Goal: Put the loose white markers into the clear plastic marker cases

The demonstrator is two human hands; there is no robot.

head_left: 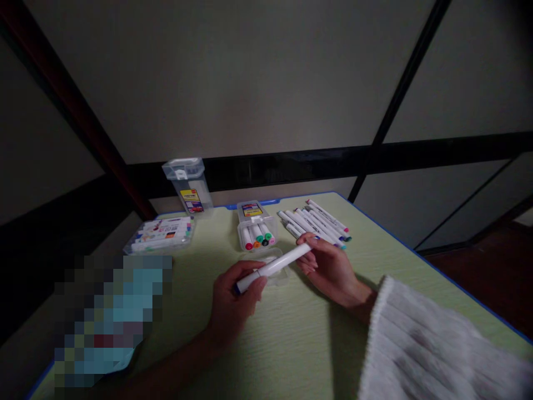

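A white marker point(280, 263) with a dark blue end is held slantwise between my two hands above the table. My left hand point(237, 297) pinches its lower left end. Around the upper right end are the fingers of my right hand point(328, 269). Just behind the marker lies a clear plastic lid or tray point(280, 278), partly hidden by the marker and my left fingers. Farther back, a clear marker case point(245, 215) holds several markers point(259, 233) with red, orange, green, black and pink ends. Loose white markers point(316, 221) lie in a pile beyond my right hand.
A clear box with a yellow label point(191, 195) stands upright at the back left. In front of it lies a flat clear pack of markers point(162, 233). A blurred-out light blue item point(133, 300) is at the left. The green table point(291, 339) has a blue edge near a wall.
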